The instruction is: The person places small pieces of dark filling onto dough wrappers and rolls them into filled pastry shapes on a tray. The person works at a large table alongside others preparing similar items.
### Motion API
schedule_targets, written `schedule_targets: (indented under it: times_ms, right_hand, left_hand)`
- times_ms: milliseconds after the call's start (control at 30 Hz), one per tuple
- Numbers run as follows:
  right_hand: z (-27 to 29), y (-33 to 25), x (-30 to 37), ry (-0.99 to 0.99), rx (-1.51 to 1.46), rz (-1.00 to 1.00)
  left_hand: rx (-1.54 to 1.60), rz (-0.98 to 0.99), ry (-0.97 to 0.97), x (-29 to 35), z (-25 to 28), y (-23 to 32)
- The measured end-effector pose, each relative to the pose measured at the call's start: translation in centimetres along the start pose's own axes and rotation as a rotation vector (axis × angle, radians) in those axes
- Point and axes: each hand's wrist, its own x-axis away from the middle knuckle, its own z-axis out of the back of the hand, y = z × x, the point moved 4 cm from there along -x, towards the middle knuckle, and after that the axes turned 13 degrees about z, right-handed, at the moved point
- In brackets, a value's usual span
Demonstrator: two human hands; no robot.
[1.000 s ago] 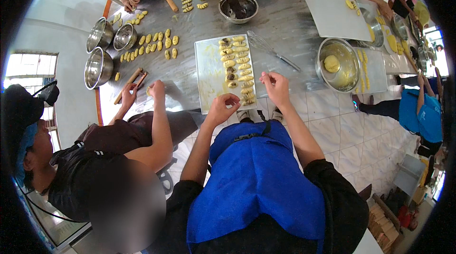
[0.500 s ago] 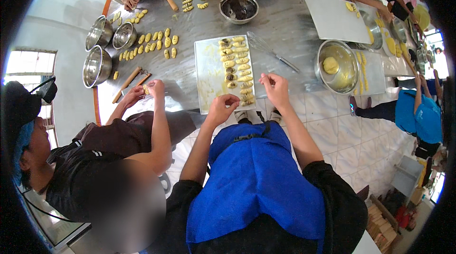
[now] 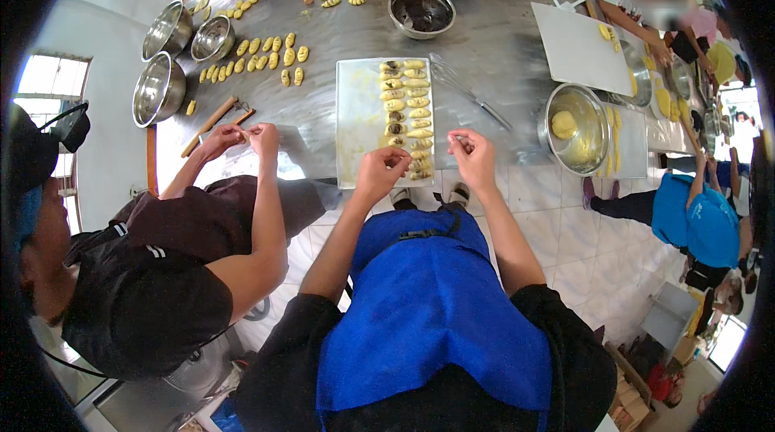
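Head view, hands: the left hand (image 3: pixel 382 172) and the right hand (image 3: pixel 475 157) are raised side by side at centre frame, above the near edge of the steel table (image 3: pixel 500 36).
Left hand grip: fingers curled in narrowly over the near end of the baking tray (image 3: pixel 359 121); whether they pinch anything cannot be told.
Right hand grip: thumb and fingertips pinched narrowly together; a small piece may sit between them, but it is too small to tell.
Tray: a pale rectangular sheet at centre frame, just above the hands, its bare part on the left side.
Filled pastries (image 3: pixel 408 113): two columns of small yellow, dark-filled pieces along the tray's right half, the nearest ones just beside the left hand.
Whisk (image 3: pixel 472 97): lies slanted on the table to the right of the tray.
Bowl with dough (image 3: pixel 575 127): steel, at right centre, with a yellow lump inside.
Dark bowl (image 3: pixel 420 8): upper centre, holding a dark filling.
Neighbour's hands (image 3: pixel 240 140): a person in dark clothes at left holds both hands together over the table edge, near two wooden rolling pins (image 3: pixel 214 119).
Loose pastries (image 3: pixel 258 60): rows of yellow pieces in the upper left, beside three empty steel bowls (image 3: pixel 165 52).
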Motion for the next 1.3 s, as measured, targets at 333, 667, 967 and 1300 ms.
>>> schedule_targets:
  times_ms: [333,667,967,1300]
  right_hand:
    - [-2.8,0.2,-0.7,0.005,-0.050,0.085]
    - [-4.7,0.1,-0.6,0.024,-0.116,0.086]
    - [-4.3,0.2,-0.1,0.034,-0.073,0.102]
    - [-4.3,0.5,0.8,0.053,-0.093,0.096]
  left_hand:
    - [-0.058,-0.049,-0.075,0.2,1.2,-1.9]
    - [-0.129,-0.046,-0.082,1.1,1.7,-2.8]
    - [-0.156,-0.064,-0.132,1.4,1.7,-1.5]
    - [-0.122,-0.059,-0.138,2.1,1.3,-3.0]
